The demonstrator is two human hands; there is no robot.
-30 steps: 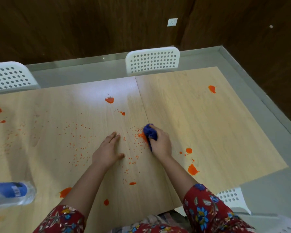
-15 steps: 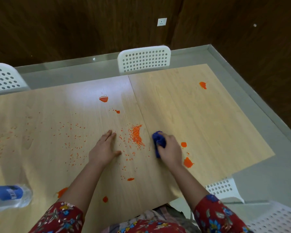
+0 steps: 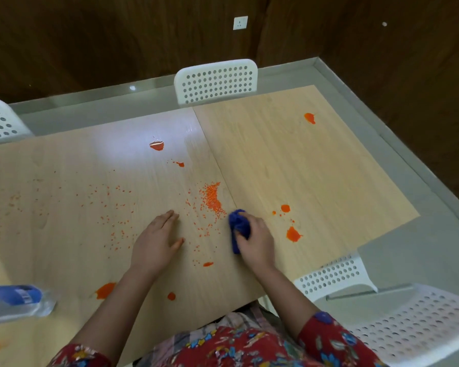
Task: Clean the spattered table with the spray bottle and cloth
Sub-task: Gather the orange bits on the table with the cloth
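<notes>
At the far left, the spray bottle (image 3: 13, 300) with a blue label sits blurred on the near part of the table (image 3: 316, 165), beside an orange blob (image 3: 105, 290). Fine orange specks (image 3: 112, 207) scatter across the wood. The left hand (image 3: 155, 241) lies flat on the table, fingers straight, holding nothing. Just right of it is a dense heap of specks (image 3: 213, 198). The right hand (image 3: 257, 241) grips the bunched blue cloth (image 3: 237, 225), pressed to the table at the heap's near edge. Further right lie larger orange blots (image 3: 293, 234).

My left grip (image 3: 155, 242) lies flat on the worktop (image 3: 316, 168), fingers (image 3: 168, 217) straight, thumb splayed. My right grip (image 3: 255, 241) is curled round the cloth (image 3: 238, 223); both forearms reach forward.
</notes>
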